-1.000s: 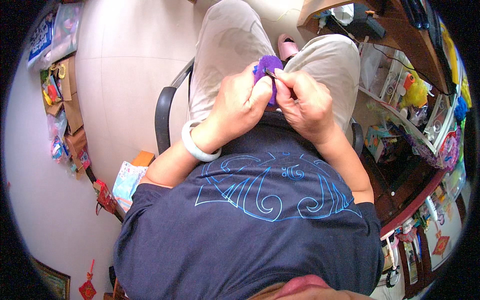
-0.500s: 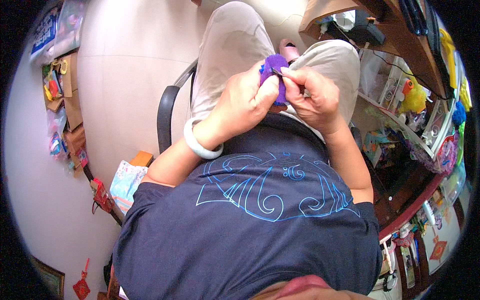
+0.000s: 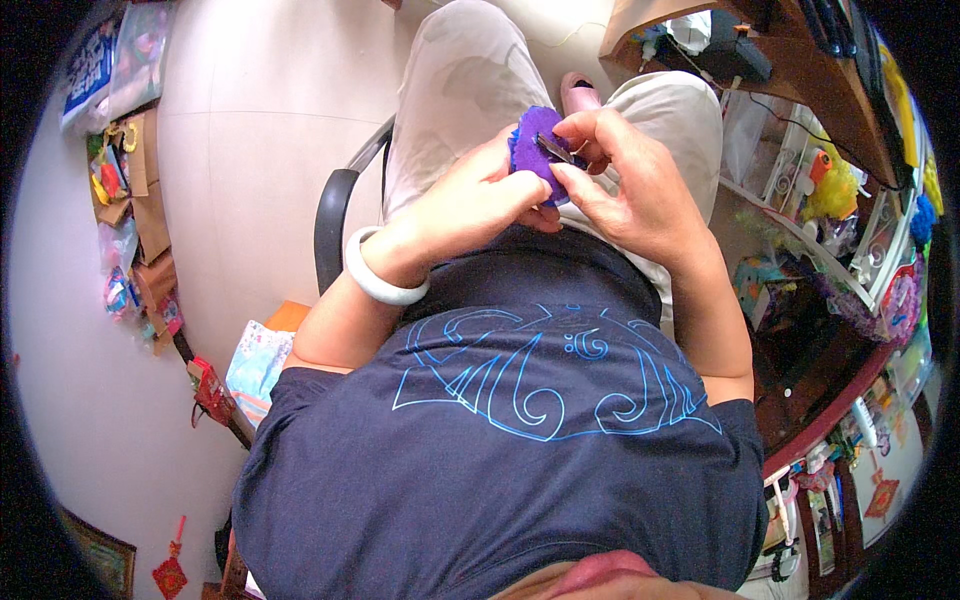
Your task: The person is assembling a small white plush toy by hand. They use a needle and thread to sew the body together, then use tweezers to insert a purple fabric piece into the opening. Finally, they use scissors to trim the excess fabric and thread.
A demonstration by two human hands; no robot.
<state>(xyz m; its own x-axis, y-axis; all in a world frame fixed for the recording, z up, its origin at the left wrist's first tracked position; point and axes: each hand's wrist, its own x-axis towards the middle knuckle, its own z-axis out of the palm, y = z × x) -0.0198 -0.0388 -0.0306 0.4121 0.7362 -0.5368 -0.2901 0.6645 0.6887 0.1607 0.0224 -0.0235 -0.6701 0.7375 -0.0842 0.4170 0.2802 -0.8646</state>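
A small purple felt-like piece [image 3: 527, 150] with a ragged blue edge is held over my lap. My left hand [image 3: 492, 185] is closed on its left and lower side, with the thumb pressed on its face. A narrow dark clip-like piece [image 3: 553, 149] lies slanted across the purple face. My right hand [image 3: 632, 180] has its thumb and index finger on either side of the dark piece's right end, and the other fingers curl behind it. Exactly where those fingertips touch is partly hidden. A pale bangle [image 3: 372, 268] circles my left wrist.
I sit in a chair with a black armrest [image 3: 333, 215]. To the right stand a wooden desk [image 3: 655, 18], a white rack [image 3: 770, 205] and a yellow plush toy [image 3: 832, 188]. Cardboard and bags [image 3: 148, 225] line the left wall. A patterned cloth [image 3: 255, 365] lies by my left elbow.
The purple piece has turned so more of its flat face shows. My right thumb and index finger have spread apart around the dark piece, and my left hand has shifted slightly left.
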